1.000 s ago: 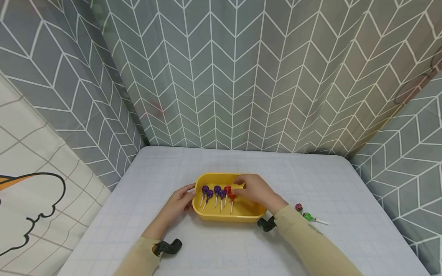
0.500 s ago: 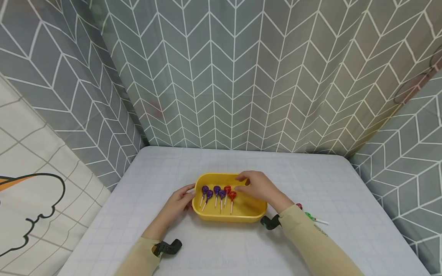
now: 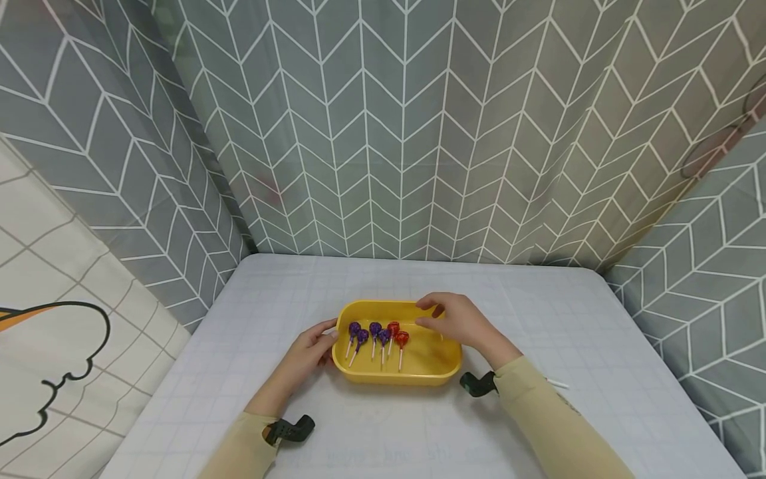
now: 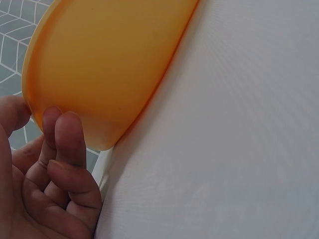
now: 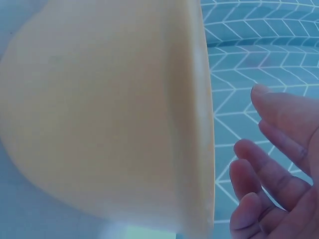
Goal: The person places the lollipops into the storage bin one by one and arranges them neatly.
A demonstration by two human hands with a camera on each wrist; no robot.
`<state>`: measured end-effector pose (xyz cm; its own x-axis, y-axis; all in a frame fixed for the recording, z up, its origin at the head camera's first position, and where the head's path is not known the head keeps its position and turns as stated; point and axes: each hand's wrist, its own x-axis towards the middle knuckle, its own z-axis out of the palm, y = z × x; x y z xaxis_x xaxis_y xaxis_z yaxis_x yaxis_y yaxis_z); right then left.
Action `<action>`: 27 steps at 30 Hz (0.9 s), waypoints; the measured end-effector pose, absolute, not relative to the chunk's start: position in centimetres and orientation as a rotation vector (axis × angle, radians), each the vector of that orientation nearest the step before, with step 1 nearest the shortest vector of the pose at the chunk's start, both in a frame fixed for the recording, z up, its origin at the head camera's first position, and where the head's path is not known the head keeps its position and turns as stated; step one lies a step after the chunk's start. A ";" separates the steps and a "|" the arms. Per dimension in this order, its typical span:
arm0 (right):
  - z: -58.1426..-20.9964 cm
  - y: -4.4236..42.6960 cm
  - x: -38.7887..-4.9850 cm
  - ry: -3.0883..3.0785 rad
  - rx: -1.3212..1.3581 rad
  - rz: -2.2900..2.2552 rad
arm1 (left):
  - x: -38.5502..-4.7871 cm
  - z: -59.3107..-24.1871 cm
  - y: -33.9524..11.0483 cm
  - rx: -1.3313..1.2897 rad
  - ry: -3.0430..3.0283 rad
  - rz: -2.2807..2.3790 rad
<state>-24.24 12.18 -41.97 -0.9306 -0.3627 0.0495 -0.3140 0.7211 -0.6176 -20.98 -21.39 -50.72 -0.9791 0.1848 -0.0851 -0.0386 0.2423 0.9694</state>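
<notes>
The yellow tray (image 3: 397, 380) stands on the table, with several purple lollipops (image 3: 375, 328) in its left part and two red lollipops (image 3: 402, 338) beside them near the middle. My left hand (image 3: 312, 348) grips the tray's left end; in the left wrist view its thumb and fingers (image 4: 70, 139) lie against the tray wall (image 4: 109, 59). Over the tray's right part hovers my right hand (image 3: 461, 320), empty, fingers loosely bent and apart. In the right wrist view the hand (image 5: 284, 164) is clear of the tray rim (image 5: 207, 124).
White lollipop sticks (image 3: 558, 384) show on the table to the right, partly behind my right sleeve (image 3: 538, 406), which hides their heads. A patterned grey curtain (image 3: 395, 133) hangs behind the white table (image 3: 299, 279).
My right hand has let go of the red lollipop and moved up and to the right, its sleeve now covering the candy heads on the table. The left hand and tray stay in place.
</notes>
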 end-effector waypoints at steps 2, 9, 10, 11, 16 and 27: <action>-41.9 12.6 -24.2 2.841 -0.563 -1.015 | -21.0 -50.7 -21.4 0.140 2.326 1.823; -41.6 14.1 -24.0 2.830 -0.608 -1.088 | -21.1 -50.7 -21.3 0.151 2.326 1.830; -41.6 14.4 -24.0 2.832 -0.611 -1.091 | -21.1 -50.7 -21.3 0.152 2.327 1.829; -41.6 14.6 -24.0 2.834 -0.614 -1.093 | -21.1 -50.7 -21.3 0.153 2.328 1.831; -41.5 15.7 -23.8 2.839 -0.604 -1.096 | -21.1 -50.7 -21.4 0.150 2.343 1.819; -41.3 18.2 -23.6 2.873 -0.565 -1.133 | -21.1 -50.8 -21.4 0.142 2.336 1.813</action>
